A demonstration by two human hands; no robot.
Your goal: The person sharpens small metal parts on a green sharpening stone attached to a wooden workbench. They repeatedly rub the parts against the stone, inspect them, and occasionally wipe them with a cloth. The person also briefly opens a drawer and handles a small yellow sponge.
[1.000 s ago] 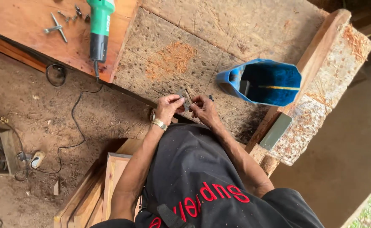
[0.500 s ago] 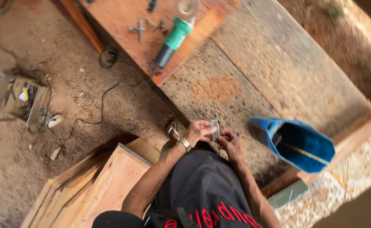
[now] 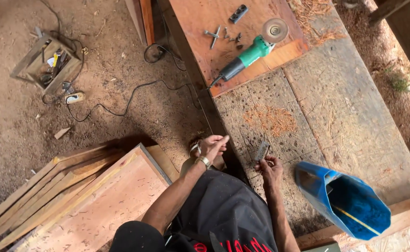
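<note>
At the near edge of the worn, pitted wooden workbench (image 3: 335,116) — small flat grey metal piece (image 3: 261,151), pinched upright in the right hand (image 3: 270,169), fingers closed around its lower end. Left hand (image 3: 213,145) just left of it, apart from the piece, fingers extended and loose, holding nothing, metal wristband (image 3: 203,161) on the wrist. Right of the right hand, cut-open blue plastic container (image 3: 344,198) lying on the bench, mouth facing up. Beyond the piece, patch of orange sawdust (image 3: 271,119). Farther up, reddish wooden board (image 3: 223,51) carrying a green-and-black angle grinder (image 3: 249,56), loose screws and bits (image 3: 221,35) beside it — black cable (image 3: 135,95) trailing off onto the dirt floor (image 3: 23,135). Lower left, stacked wooden frames (image 3: 83,196); upper left, small wooden box of tools (image 3: 48,63).
</note>
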